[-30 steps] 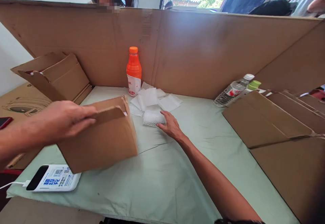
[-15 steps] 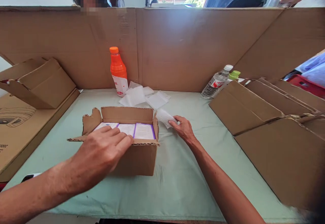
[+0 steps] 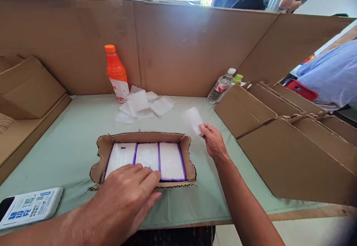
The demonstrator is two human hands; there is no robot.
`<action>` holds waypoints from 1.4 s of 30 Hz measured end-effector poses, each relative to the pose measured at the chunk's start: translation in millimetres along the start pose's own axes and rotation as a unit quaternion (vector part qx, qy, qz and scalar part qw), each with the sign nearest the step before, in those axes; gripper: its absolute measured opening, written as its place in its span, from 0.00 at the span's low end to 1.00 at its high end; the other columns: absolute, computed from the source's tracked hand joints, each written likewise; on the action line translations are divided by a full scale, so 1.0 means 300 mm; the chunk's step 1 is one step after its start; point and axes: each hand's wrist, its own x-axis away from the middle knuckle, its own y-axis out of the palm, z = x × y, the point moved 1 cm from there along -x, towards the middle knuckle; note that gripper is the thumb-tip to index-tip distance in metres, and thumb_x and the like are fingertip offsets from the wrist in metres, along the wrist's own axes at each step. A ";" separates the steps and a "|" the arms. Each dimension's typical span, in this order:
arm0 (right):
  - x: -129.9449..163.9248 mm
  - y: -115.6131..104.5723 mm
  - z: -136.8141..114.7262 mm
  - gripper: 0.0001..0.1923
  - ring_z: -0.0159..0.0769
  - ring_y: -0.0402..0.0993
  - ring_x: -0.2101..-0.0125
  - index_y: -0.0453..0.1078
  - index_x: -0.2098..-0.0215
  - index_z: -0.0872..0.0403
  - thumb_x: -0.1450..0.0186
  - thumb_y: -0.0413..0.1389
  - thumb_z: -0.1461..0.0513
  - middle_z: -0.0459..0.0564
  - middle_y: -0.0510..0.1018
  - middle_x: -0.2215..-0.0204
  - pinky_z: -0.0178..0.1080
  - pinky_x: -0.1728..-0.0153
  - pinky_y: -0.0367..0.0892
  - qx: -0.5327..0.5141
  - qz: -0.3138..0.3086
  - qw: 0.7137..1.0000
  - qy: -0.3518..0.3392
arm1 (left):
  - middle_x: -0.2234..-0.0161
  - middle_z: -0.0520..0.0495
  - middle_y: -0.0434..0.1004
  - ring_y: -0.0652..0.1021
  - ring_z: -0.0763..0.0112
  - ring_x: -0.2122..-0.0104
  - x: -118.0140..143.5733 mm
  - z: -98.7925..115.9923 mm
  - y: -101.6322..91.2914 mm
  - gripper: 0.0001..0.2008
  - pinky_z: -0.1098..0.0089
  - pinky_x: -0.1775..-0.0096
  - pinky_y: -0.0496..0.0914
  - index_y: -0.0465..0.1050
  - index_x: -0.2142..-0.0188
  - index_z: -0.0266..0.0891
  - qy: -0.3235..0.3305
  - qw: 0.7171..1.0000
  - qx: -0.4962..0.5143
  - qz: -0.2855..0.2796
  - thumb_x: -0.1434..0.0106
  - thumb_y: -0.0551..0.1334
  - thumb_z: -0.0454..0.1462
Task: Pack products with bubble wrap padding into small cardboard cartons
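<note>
My left hand (image 3: 134,188) grips the near wall of an open cardboard box (image 3: 147,137), fingers over the rim and thumb outside. Inside lie three white packs with purple edges, side by side; the left pack (image 3: 119,156), the middle pack (image 3: 147,155) and the right pack (image 3: 172,162) show their upper faces, some partly behind my fingers. To the right of the box, my right hand (image 3: 213,140) pinches a translucent white foam sheet (image 3: 193,120) between thumb and fingers, held up above the cloth.
Behind the box are a pile of similar white sheets (image 3: 139,104) and an orange bottle (image 3: 115,71). A clear water bottle (image 3: 220,88) leans near large cartons (image 3: 290,160) on the right. A phone (image 3: 33,207) lies front left. Cardboard panels (image 3: 195,48) wall off the back; people are beyond.
My right hand has lifted the white sheet and tilted it more upright. The box now appears lower and more from above as the view shifted. My left hand stays at its near wall.
</note>
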 end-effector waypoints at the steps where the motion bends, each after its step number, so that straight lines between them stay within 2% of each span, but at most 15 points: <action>1: 0.009 -0.004 -0.002 0.22 0.31 0.63 0.75 0.72 0.67 0.52 0.47 0.62 0.43 0.44 0.73 0.75 0.35 0.70 0.62 -0.014 0.000 1.000 0.009 | 0.70 0.45 0.80 0.80 0.60 0.74 -0.003 -0.009 -0.021 0.07 0.60 0.75 0.76 0.71 0.57 0.44 -0.012 1.000 0.006 0.010 0.33 0.56 0.36; 5: 0.051 -0.016 -0.021 0.23 0.33 0.68 0.73 0.71 0.69 0.52 0.48 0.63 0.43 0.46 0.74 0.73 0.37 0.70 0.65 -0.059 -0.006 0.998 0.032 | 0.62 0.47 0.83 0.83 0.61 0.66 -0.031 -0.051 -0.103 0.08 0.60 0.66 0.78 0.71 0.53 0.49 -0.051 0.997 0.031 0.055 0.30 0.56 0.41; 9: 0.109 -0.019 -0.110 0.20 0.37 0.73 0.68 0.71 0.67 0.51 0.44 0.62 0.44 0.47 0.77 0.69 0.38 0.67 0.68 -0.108 -0.008 0.994 0.024 | 0.63 0.51 0.84 0.82 0.64 0.66 -0.131 -0.098 -0.150 0.08 0.64 0.68 0.76 0.75 0.57 0.50 -0.113 0.989 0.094 0.028 0.32 0.58 0.43; 13: 0.173 0.020 -0.243 0.19 0.37 0.75 0.67 0.74 0.64 0.51 0.43 0.64 0.46 0.48 0.80 0.67 0.37 0.67 0.70 -0.160 -0.043 0.986 0.010 | 0.53 0.42 0.81 0.82 0.60 0.59 -0.285 -0.115 -0.114 0.20 0.63 0.63 0.77 0.72 0.48 0.43 -0.214 0.949 0.230 0.003 0.39 0.64 0.45; 16: 0.211 0.062 -0.306 0.22 0.38 0.76 0.66 0.75 0.59 0.51 0.42 0.64 0.45 0.48 0.82 0.64 0.39 0.66 0.71 -0.174 -0.086 0.981 -0.002 | 0.48 0.35 0.78 0.80 0.56 0.54 -0.367 -0.096 -0.059 0.33 0.60 0.59 0.76 0.66 0.41 0.37 -0.228 0.897 0.378 -0.002 0.44 0.69 0.45; 19: 0.244 0.077 -0.324 0.22 0.40 0.78 0.62 0.76 0.55 0.50 0.39 0.63 0.44 0.48 0.82 0.61 0.41 0.61 0.73 -0.176 -0.123 0.976 -0.027 | 0.58 0.43 0.80 0.81 0.63 0.62 -0.390 -0.073 -0.028 0.24 0.66 0.64 0.75 0.69 0.48 0.36 -0.216 0.846 0.487 -0.010 0.42 0.67 0.42; 21: 0.274 0.067 -0.326 0.27 0.42 0.78 0.57 0.75 0.49 0.48 0.39 0.61 0.41 0.49 0.82 0.54 0.43 0.57 0.73 -0.171 -0.143 0.973 -0.068 | 0.65 0.49 0.79 0.79 0.69 0.68 -0.384 -0.060 -0.026 0.17 0.71 0.69 0.73 0.70 0.53 0.37 -0.227 0.832 0.507 -0.003 0.40 0.66 0.39; 25: 0.348 0.048 -0.343 0.41 0.46 0.76 0.49 0.67 0.38 0.45 0.45 0.69 0.44 0.51 0.77 0.45 0.46 0.51 0.73 -0.107 -0.164 0.970 -0.145 | 0.67 0.51 0.77 0.77 0.72 0.70 -0.369 -0.012 -0.043 0.10 0.73 0.71 0.71 0.71 0.58 0.36 -0.205 0.863 0.463 0.012 0.40 0.65 0.36; 29: 0.366 0.023 -0.365 0.21 0.44 0.78 0.55 0.76 0.51 0.51 0.40 0.68 0.53 0.50 0.82 0.57 0.48 0.51 0.74 -0.103 -0.054 0.981 -0.158 | 0.65 0.50 0.79 0.79 0.70 0.68 -0.338 0.046 -0.106 0.16 0.70 0.69 0.73 0.72 0.50 0.39 -0.161 0.903 0.399 0.014 0.38 0.65 0.37; 31: 0.351 -0.018 -0.350 0.18 0.43 0.78 0.53 0.77 0.54 0.51 0.41 0.67 0.55 0.49 0.82 0.57 0.48 0.48 0.72 -0.157 0.044 0.971 -0.173 | 0.61 0.49 0.80 0.80 0.66 0.62 -0.285 0.032 -0.164 0.24 0.66 0.62 0.76 0.69 0.43 0.41 -0.158 0.925 0.335 0.085 0.39 0.68 0.38; 33: 0.342 -0.068 -0.296 0.21 0.40 0.77 0.51 0.77 0.52 0.49 0.44 0.69 0.57 0.46 0.81 0.55 0.46 0.45 0.71 -0.208 0.140 0.954 -0.163 | 0.57 0.48 0.80 0.80 0.61 0.56 -0.187 -0.020 -0.210 0.25 0.60 0.53 0.75 0.69 0.42 0.43 -0.180 0.925 0.262 0.206 0.39 0.68 0.39; 35: 0.352 -0.097 -0.202 0.25 0.38 0.78 0.53 0.77 0.53 0.48 0.49 0.70 0.58 0.45 0.82 0.55 0.42 0.48 0.74 -0.241 0.194 0.947 -0.089 | 0.53 0.50 0.80 0.78 0.59 0.50 -0.048 -0.092 -0.207 0.19 0.54 0.45 0.71 0.72 0.46 0.48 -0.247 0.874 0.240 0.343 0.36 0.67 0.41; 37: 0.384 -0.081 -0.090 0.24 0.38 0.79 0.58 0.78 0.56 0.49 0.51 0.71 0.58 0.46 0.83 0.58 0.39 0.59 0.77 -0.262 0.192 0.945 0.024 | 0.51 0.54 0.78 0.75 0.56 0.45 0.103 -0.148 -0.135 0.16 0.52 0.41 0.68 0.74 0.49 0.52 -0.315 0.787 0.256 0.465 0.37 0.66 0.44; 40: 0.450 0.017 0.038 0.24 0.40 0.79 0.61 0.78 0.57 0.52 0.52 0.72 0.56 0.48 0.83 0.60 0.38 0.70 0.77 -0.284 0.127 0.938 0.157 | 0.48 0.48 0.78 0.70 0.53 0.39 0.269 -0.156 0.062 0.21 0.51 0.35 0.59 0.75 0.49 0.45 -0.442 0.667 0.370 0.473 0.39 0.67 0.49; 42: 0.480 0.098 0.068 0.24 0.42 0.79 0.58 0.78 0.56 0.52 0.50 0.71 0.55 0.50 0.83 0.57 0.40 0.66 0.77 -0.295 0.080 0.936 0.174 | 0.45 0.44 0.77 0.69 0.52 0.37 0.308 -0.117 0.178 0.25 0.51 0.35 0.61 0.75 0.47 0.42 -0.447 0.628 0.456 0.446 0.37 0.63 0.52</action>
